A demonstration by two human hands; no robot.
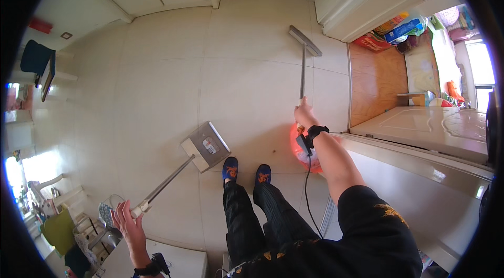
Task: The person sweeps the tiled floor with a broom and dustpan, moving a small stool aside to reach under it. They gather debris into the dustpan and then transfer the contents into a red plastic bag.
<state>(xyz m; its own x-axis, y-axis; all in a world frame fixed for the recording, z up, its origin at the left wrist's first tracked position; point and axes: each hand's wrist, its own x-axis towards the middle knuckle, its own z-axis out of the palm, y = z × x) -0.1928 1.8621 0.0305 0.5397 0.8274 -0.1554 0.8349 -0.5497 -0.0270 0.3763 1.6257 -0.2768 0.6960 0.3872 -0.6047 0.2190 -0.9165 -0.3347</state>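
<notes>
My left hand (130,225) is at the lower left, at the top end of the metal pole of a long-handled dustpan (199,150). The fingers look fairly straight, and whether they close on the pole is unclear. The dustpan rests on the tiled floor left of my blue slippers (230,168). My right hand (305,113) grips the handle of a broom (303,69) with a narrow, straight head that lies on the floor near the door frame. A small dark speck (274,151) lies on the floor in front of the slippers.
A red plastic bag (294,146) stands partly behind my right hand, against the wall. At right, a doorway with a metal threshold (349,81) leads to a wood floor with bags. A white cabinet (177,256) is at lower left; chairs stand at the far left. A cable hangs from my right wrist.
</notes>
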